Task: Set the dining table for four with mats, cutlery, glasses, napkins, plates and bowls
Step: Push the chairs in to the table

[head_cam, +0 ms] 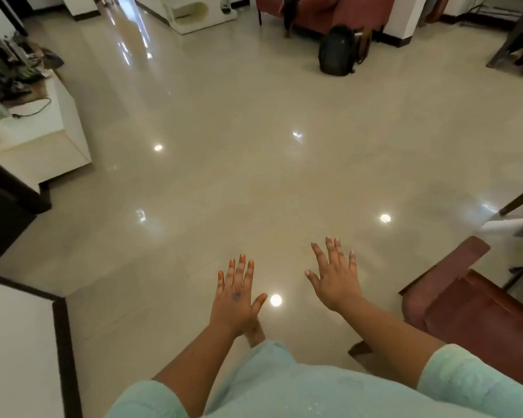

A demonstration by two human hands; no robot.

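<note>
Both hands, left hand (236, 297) and right hand (334, 276), you are holding out spread and empty above the glossy floor (254, 161).

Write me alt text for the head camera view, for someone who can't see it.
Two empty hands, left hand and right hand, reach forward with fingers spread above a glossy cream tiled floor. A brown chair stands at the right, a black backpack sits far ahead, and a white dark-edged table corner shows lower left.

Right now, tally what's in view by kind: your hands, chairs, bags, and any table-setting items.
Hands: 2, left hand and right hand, both empty, fingers spread
Chairs: 1, red-brown chair at right
Bags: 1, black backpack
Table-setting items: 0 visible
Total: 4
</note>
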